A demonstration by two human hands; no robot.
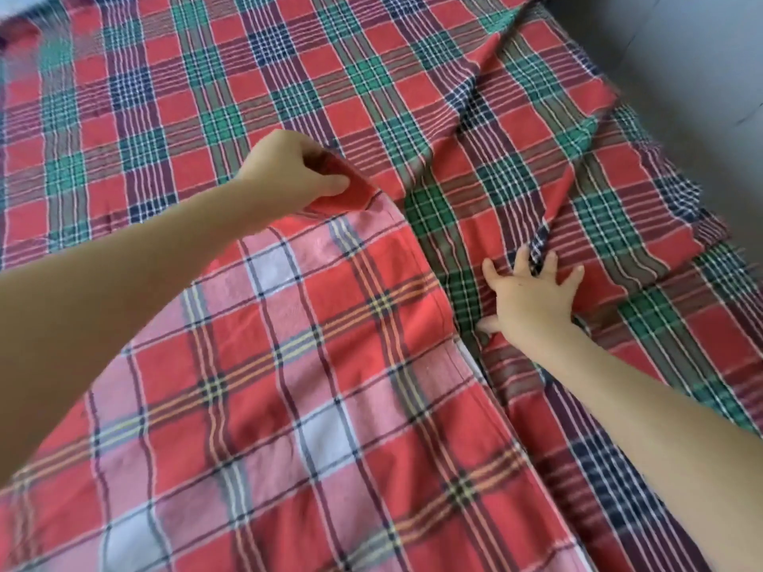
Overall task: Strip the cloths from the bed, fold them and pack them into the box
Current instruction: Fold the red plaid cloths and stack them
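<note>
A red, green and navy plaid cloth (173,97) covers the bed, with a folded-over flap (549,130) and creases at the right. On top of it in the foreground lies a paler red, white and yellow plaid cloth (289,406). My left hand (289,167) pinches the far corner of this paler cloth, lifting it slightly. Fingers spread, my right hand (528,299) presses flat on a crease of the red-green cloth just right of the paler cloth's edge. No box is in view.
A grey floor or wall (681,47) shows beyond the bed's right edge at the top right. The cloths fill the rest of the view.
</note>
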